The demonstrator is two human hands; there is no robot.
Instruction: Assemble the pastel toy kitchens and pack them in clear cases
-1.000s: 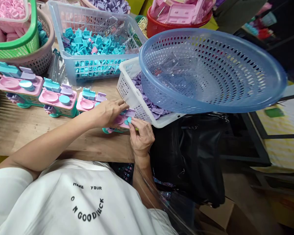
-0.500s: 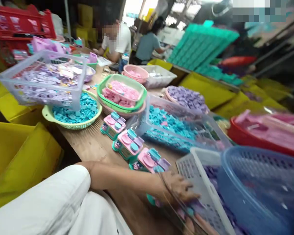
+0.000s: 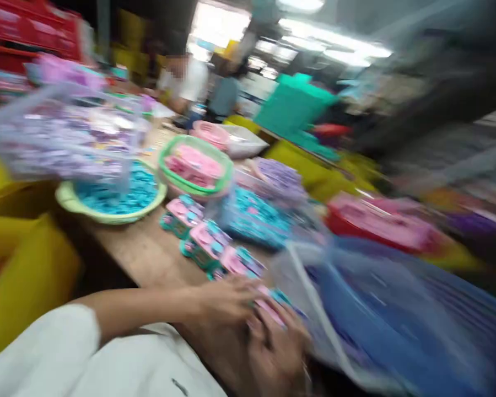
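Note:
Both hands are on a pink and teal toy (image 3: 271,312) at the near end of a row of similar toys. My left hand (image 3: 227,301) reaches in from the left, its fingers bent against the toy's left side. From the bottom right, my right hand (image 3: 279,347) has its fingers closed round the other side. Motion blur softens the fingertips. Just beyond stand more toys, one pink and teal (image 3: 206,242) and another (image 3: 182,215) behind it. To the right of my hands is a whitish basket (image 3: 314,298) with purple parts.
A blue basket (image 3: 367,314) sits at the right. Past the toys are a clear bin of teal parts (image 3: 258,218), a green-rimmed basket of pink parts (image 3: 196,165) and a pale green bowl (image 3: 107,215). Yellow boxes (image 3: 28,270) stand left; people sit behind.
The view has swung and blurred. My left hand has moved back from the whitish basket onto the toy. My right hand has come further into view, on the same toy.

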